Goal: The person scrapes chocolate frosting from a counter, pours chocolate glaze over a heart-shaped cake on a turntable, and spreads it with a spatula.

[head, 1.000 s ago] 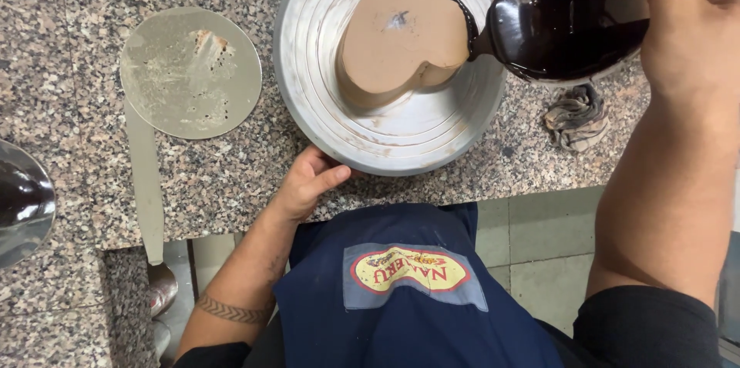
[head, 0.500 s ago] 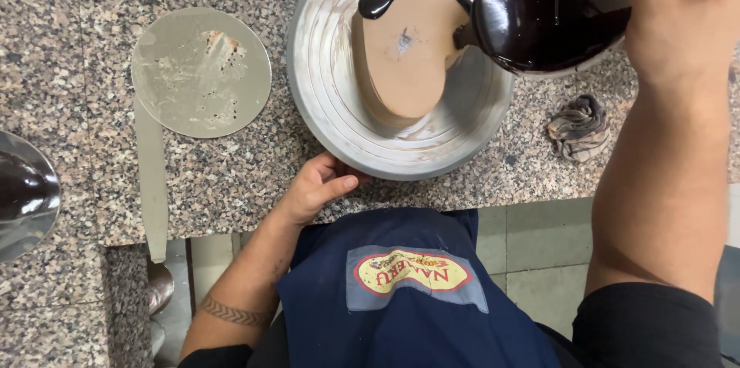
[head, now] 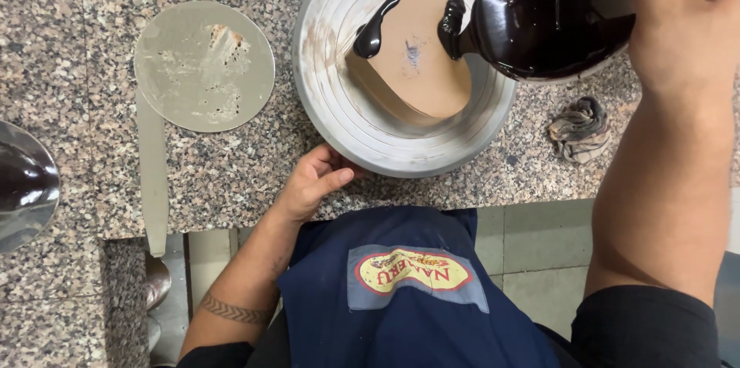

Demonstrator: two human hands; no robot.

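Cake: a heart-shaped tan cake [head: 412,67] sat in the middle of the round grey turntable, with a thick dark ribbon of glaze running along its top edge and down its left lobe.
Desk: the speckled granite desk [head: 77,44] carried everything, its front edge running just above the person's blue apron [head: 408,291].
Turntable: the ridged grey turntable [head: 327,75] lay at centre, well clear of the flat disc to its left.
Bowl: the bowl of dark glaze [head: 551,17] was tipped steeply over the cake's right side, and glaze poured from its lip onto the cake!
Right hand: the right hand [head: 678,25] was wrapped tight around the bowl's rim from the right, holding it tilted.
Metal disc: a smeared round metal disc [head: 204,67] lay flat on the desk.
Left hand: the left hand [head: 312,183] rested loosely curled, fingers against the turntable's near rim, gripping nothing.
Spatula: a long flat spatula blade [head: 153,175] lay lengthwise below the disc.
Cloth: a crumpled grey cloth [head: 580,129] sat beside the turntable's right edge.
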